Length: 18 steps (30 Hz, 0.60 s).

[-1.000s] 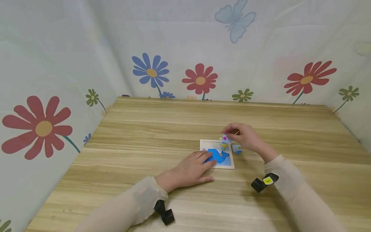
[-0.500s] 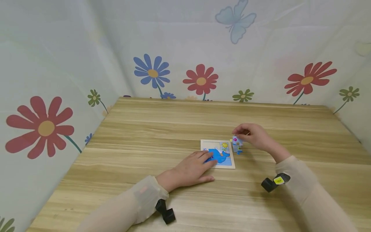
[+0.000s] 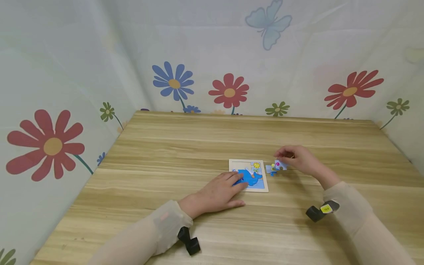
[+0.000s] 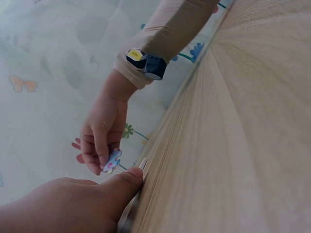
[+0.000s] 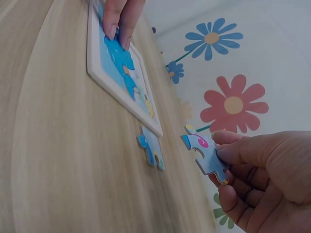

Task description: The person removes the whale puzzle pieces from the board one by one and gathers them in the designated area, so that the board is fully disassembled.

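- Nearest, beige sleeves (image 3: 132, 235) are seen on both forearms, with a black device (image 3: 188, 241) worn at the left cuff and a second one, marked by a yellow label (image 3: 326, 209), at the right.
- The left hand (image 3: 216, 193) is laid with fingers extended over the left part of the puzzle board (image 3: 266, 183); nothing is gripped by it.
- On the board, which is lying flat on the wooden table (image 3: 165, 147), a blue whale (image 3: 250, 177) and a yellow sun (image 3: 256, 165) are shown; pale backing is exposed at its far left.
- Just beside the board's right edge, a loose piece (image 5: 153, 148) is set on the table.
- By the right hand (image 3: 303, 159), a pale blue piece with a pink spiral (image 5: 208, 151) is pinched between thumb and fingers, raised above the tabletop.
- Farthest, the table is backed by a pale curtain (image 3: 205, 36), printed with flowers and a blue butterfly (image 3: 269, 25).
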Available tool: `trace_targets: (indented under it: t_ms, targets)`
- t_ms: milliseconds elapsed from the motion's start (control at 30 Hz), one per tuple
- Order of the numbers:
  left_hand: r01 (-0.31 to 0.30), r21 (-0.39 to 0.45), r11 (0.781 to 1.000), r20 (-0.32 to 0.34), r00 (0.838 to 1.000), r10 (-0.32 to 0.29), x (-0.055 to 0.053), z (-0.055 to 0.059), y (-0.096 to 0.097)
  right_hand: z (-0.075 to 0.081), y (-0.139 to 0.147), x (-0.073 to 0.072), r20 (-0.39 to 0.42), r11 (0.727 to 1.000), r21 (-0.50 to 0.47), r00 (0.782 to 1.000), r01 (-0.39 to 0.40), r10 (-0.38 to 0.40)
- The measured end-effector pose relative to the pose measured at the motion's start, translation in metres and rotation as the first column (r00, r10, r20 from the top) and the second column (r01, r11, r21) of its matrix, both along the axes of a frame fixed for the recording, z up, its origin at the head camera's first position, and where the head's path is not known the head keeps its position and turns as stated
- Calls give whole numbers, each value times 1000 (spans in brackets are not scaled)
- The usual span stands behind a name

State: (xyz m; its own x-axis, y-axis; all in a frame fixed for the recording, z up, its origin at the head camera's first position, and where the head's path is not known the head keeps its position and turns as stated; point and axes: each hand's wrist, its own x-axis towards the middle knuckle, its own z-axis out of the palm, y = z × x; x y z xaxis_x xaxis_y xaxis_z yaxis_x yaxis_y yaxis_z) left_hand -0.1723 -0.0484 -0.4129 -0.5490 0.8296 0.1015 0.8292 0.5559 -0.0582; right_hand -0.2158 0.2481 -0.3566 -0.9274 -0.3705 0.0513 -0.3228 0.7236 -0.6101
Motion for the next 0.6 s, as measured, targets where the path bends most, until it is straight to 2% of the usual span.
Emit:
trace_targets:
  t_ms: [600]
  targets:
    - [-3, -12, 1000, 22, 1000, 4, 1, 3, -1, -20, 15, -2, 31, 1000, 2, 999, 27, -27]
